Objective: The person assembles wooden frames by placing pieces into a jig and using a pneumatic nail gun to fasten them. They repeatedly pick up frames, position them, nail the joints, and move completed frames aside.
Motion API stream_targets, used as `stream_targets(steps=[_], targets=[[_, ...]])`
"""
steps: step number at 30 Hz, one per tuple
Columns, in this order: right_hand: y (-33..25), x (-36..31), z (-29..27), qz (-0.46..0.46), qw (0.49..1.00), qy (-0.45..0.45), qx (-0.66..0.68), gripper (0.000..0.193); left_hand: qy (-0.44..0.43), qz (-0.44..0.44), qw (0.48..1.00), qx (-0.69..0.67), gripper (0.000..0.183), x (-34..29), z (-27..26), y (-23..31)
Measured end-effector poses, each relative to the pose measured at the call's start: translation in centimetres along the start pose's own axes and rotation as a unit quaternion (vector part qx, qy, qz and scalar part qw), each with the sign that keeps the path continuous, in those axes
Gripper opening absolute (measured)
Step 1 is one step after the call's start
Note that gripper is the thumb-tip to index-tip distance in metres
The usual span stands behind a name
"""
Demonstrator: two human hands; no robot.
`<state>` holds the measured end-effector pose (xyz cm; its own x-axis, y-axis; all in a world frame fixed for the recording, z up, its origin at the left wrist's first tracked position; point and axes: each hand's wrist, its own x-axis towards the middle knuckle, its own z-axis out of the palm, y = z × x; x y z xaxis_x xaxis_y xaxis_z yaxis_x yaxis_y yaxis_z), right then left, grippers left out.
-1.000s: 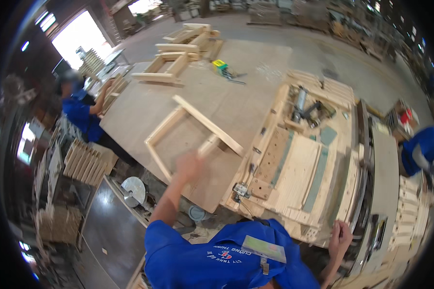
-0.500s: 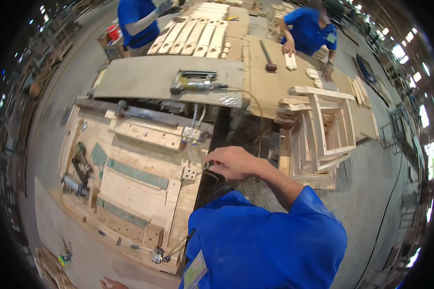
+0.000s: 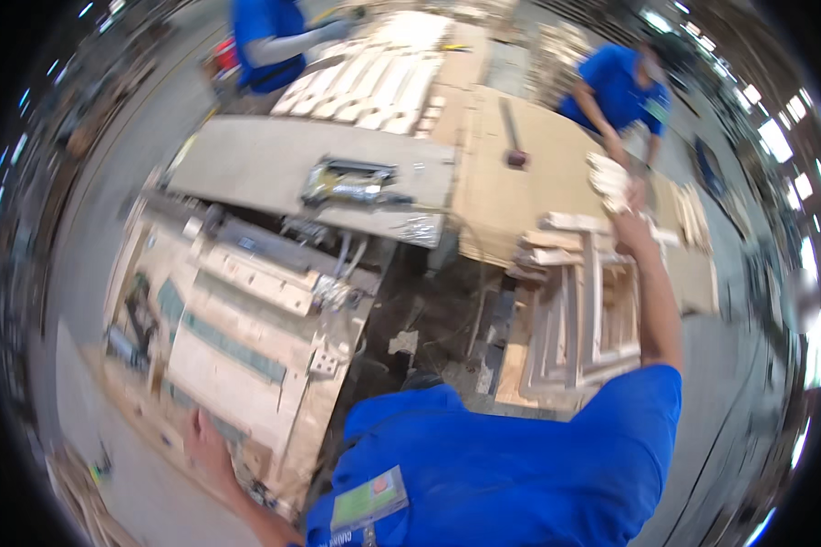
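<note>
My right arm stretches out to the far right, and my right hand (image 3: 633, 217) is beside a small bunch of pale wooden pieces (image 3: 607, 180). Motion smears its fingers, so whether they grip a piece cannot be told. A co-worker's hand (image 3: 615, 149) is just beyond the same pieces. Below my right forearm stand nested wooden frames (image 3: 593, 301), near the cardboard-covered table. On the left, my left hand (image 3: 208, 448) hovers at the near side of a wooden jig (image 3: 315, 410), fingers loosely extended with nothing visible in them. A pale board (image 3: 233, 365) lies inside the jig.
A pneumatic tool (image 3: 348, 180) lies on the grey board (image 3: 237, 150) beyond the jig. A mallet (image 3: 515, 157) rests on the cardboard (image 3: 483, 210). Slotted wooden slats (image 3: 365, 77) cover the far table. Two co-workers in blue stand at the far side.
My right hand has left the jig's right edge and swung far right to the wooden pieces. My left hand has come up over the jig's near side. The view has shifted.
</note>
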<state>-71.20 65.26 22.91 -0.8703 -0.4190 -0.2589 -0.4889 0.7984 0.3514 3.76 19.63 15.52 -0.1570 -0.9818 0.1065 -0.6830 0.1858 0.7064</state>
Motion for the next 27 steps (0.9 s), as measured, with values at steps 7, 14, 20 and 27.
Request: stream_targets(steps=[7, 14, 20, 27], targets=[[4.8, 4.3, 0.4, -0.146, 0.988, -0.034, 0.031, 0.056, 0.017, 0.073, 0.997, -0.026, 0.019, -0.7, 6.3, 6.5], [-0.8, -1.1, -9.7, -0.132, 0.991, 0.007, -0.025, 0.058, 0.034, 0.037, 0.998, -0.046, 0.021, -0.7, 4.6, 6.8], [-10.3, -8.2, -24.7, -0.338, 0.910, 0.142, 0.196, 0.055, 0.084, 0.063, 0.989, -0.103, 0.021, -1.3, 0.8, 6.2], [-33.8, -12.0, -31.4, -0.432, 0.782, 0.127, 0.430, 0.046, 0.218, 0.093, 0.960, -0.150, 0.017, -3.6, -6.1, 6.7]])
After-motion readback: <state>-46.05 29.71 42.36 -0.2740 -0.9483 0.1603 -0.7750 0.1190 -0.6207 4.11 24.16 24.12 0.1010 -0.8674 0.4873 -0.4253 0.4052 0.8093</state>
